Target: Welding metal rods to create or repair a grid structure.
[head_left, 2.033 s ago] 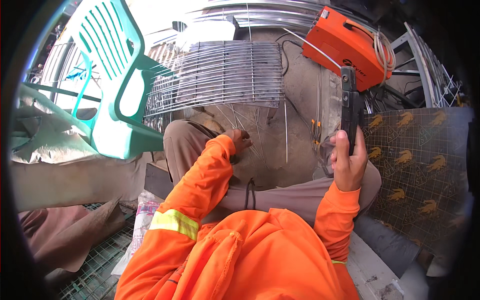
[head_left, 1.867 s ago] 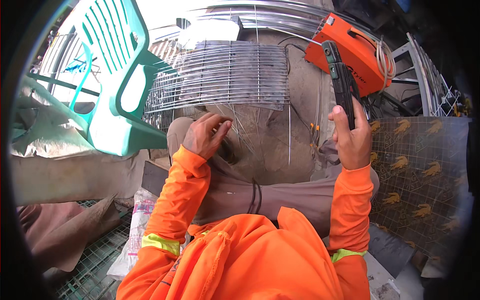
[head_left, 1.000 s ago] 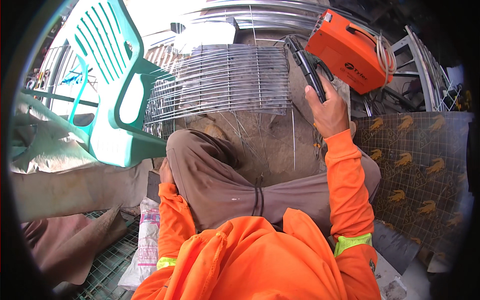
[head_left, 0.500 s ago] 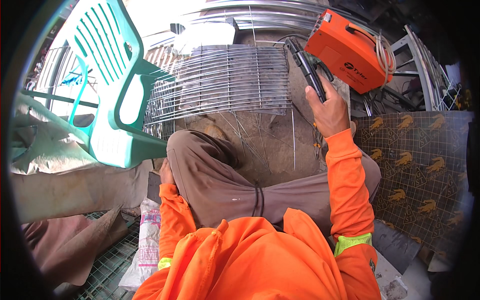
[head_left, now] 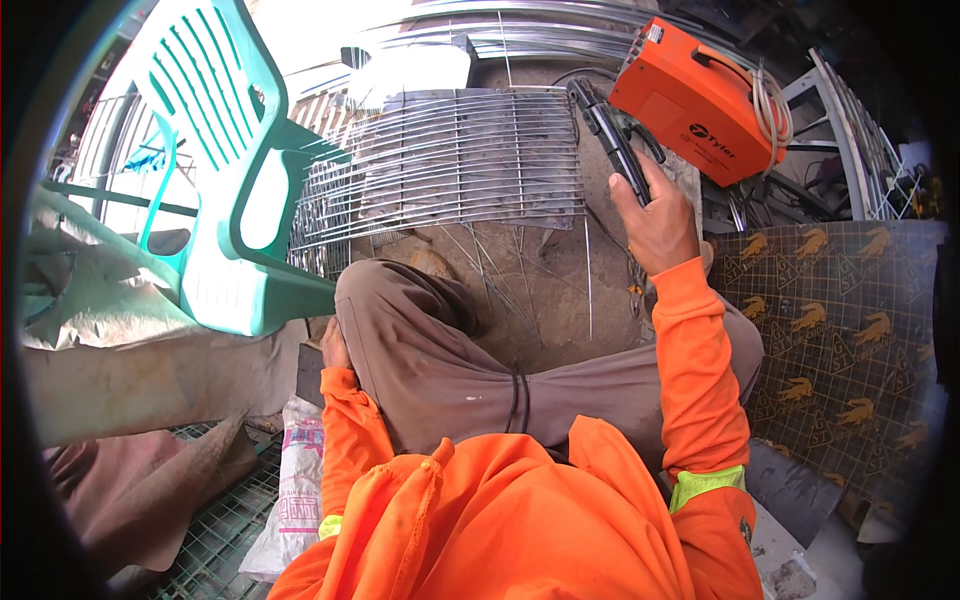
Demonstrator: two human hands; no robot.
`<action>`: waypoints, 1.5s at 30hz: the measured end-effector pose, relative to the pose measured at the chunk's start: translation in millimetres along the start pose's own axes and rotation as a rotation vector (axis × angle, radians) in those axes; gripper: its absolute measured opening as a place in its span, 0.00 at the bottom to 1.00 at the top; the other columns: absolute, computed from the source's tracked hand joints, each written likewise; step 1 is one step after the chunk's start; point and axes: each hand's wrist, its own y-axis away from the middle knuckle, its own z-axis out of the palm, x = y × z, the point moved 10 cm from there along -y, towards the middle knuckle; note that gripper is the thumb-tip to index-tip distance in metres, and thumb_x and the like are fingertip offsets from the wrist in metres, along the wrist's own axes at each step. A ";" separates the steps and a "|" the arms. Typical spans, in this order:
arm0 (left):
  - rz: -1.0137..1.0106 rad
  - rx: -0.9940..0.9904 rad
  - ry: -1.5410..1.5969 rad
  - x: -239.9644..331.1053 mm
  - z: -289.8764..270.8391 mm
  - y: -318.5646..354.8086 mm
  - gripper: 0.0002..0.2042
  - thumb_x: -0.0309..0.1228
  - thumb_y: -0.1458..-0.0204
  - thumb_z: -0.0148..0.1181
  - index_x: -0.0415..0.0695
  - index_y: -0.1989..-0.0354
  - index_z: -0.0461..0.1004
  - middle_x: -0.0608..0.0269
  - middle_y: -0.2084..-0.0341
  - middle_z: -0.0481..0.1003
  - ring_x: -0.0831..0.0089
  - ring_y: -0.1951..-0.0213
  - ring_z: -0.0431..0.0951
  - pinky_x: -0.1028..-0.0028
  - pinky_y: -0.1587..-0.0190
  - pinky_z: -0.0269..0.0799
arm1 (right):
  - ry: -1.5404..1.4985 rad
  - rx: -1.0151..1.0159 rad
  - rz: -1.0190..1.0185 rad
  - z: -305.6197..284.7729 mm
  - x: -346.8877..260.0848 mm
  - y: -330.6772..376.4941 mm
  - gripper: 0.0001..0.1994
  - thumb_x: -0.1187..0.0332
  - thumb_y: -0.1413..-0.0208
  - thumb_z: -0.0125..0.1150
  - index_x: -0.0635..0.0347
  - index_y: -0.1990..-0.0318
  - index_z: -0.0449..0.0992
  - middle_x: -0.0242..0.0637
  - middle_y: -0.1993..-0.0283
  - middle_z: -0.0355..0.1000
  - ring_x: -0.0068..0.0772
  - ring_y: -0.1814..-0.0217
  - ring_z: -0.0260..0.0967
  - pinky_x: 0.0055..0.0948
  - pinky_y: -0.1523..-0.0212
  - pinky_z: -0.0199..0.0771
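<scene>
My right hand is wrapped round the handle of a black welding electrode holder with a lever on its side. The holder's head is at the far right corner of a grid of thin metal rods, in front of me. A thin rod runs left from that head, along the grid's far edge. Low at the outer side of my bent left knee is my left hand; the leg hides most of its fingers, so its grip cannot be made out.
An orange welding machine with a coiled cable stands at the far right. A green plastic chair is at the left. Loose rods lie before me. A dark patterned board stands right, a white sack lower left.
The electrode holder's head has shifted very slightly left and nearer. Both arms are otherwise almost still.
</scene>
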 end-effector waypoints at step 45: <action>-0.151 0.057 0.121 44.9 -14.0 6.2 0.16 0.34 0.35 0.45 0.39 0.50 0.77 0.60 0.54 0.75 0.69 0.51 0.75 0.73 0.46 0.67 | 0.055 0.022 -0.016 1.0 -12.2 -0.3 0.20 0.61 0.39 0.57 0.57 0.42 0.72 0.53 0.62 0.76 0.57 0.58 0.76 0.41 0.58 0.75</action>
